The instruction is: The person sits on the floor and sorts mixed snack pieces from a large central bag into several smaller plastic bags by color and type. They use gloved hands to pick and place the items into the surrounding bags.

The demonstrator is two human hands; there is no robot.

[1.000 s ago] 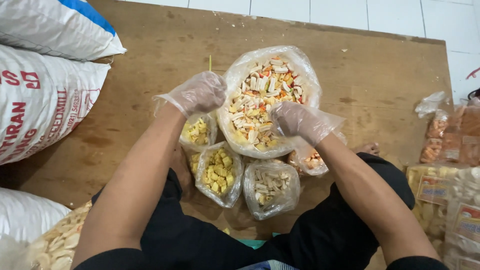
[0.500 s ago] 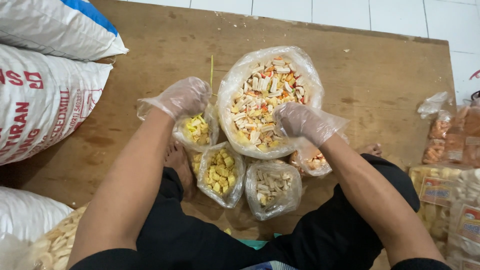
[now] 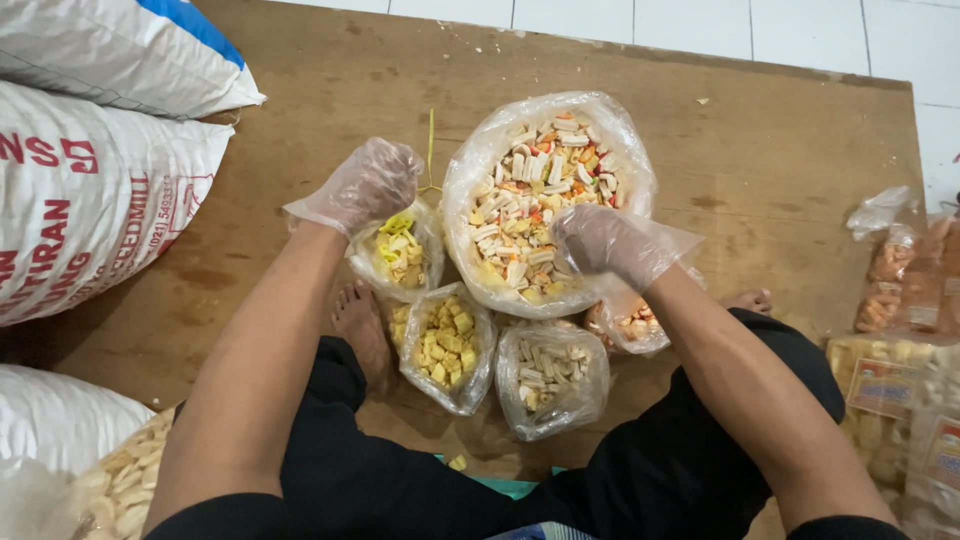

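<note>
Carefully, I keep my gloved left hand (image 3: 372, 183) closed over the mouth of the small bag of yellow pieces (image 3: 397, 255), which sits just left of the big bag of mixed crackers (image 3: 545, 195) at the middle of the wooden surface (image 3: 780, 150). My right hand (image 3: 600, 240) is curled in the big bag's near rim, seemingly pinching crackers. Best, I judge, to drop pieces low, keeping the small bag upright.

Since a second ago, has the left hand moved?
Yes. The left hand has shifted left, away from the big bag, and now sits over the small yellow bag.
</note>
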